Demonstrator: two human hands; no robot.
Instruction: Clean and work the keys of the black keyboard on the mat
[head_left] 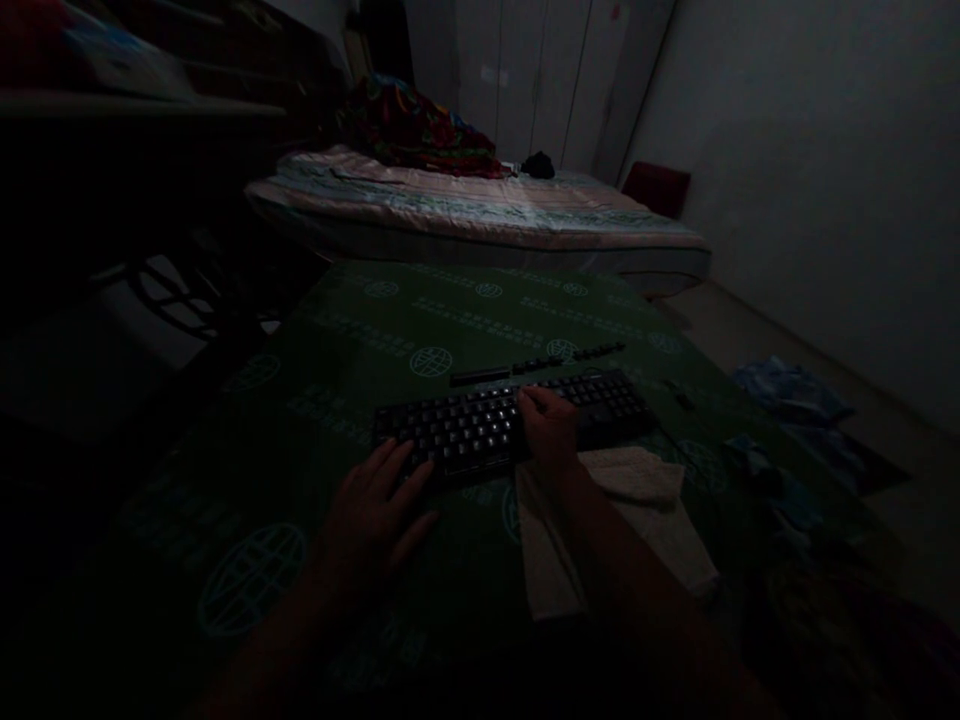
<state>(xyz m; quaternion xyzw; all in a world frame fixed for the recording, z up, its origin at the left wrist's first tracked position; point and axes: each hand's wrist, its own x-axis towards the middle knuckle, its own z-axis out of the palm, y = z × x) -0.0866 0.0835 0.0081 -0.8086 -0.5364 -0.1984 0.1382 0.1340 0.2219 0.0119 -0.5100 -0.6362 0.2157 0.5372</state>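
Note:
A black computer keyboard (472, 422) lies across the green printed table top, dimly lit. My left hand (379, 500) rests at its near left corner, fingers spread, the fingertips touching the keys at that edge. Over the upper middle of the keyboard is my right hand (550, 425), closed, with thumb and fingers pinched together at the top row of keys. Whatever the pinch holds, if anything, is too small and dark to make out. Behind the keyboard, a row of small loose black pieces (536, 366), which look like keycaps, stretches beside a longer dark bar (480, 378).
A beige cloth (637, 500) lies under my right forearm, in front of the keyboard. Dark clothes (787, 390) are heaped at the right. Beyond the green table (352, 340) stands a bed (450, 205) with a colourful blanket (420, 125). A spoked wheel (169, 295) is at left.

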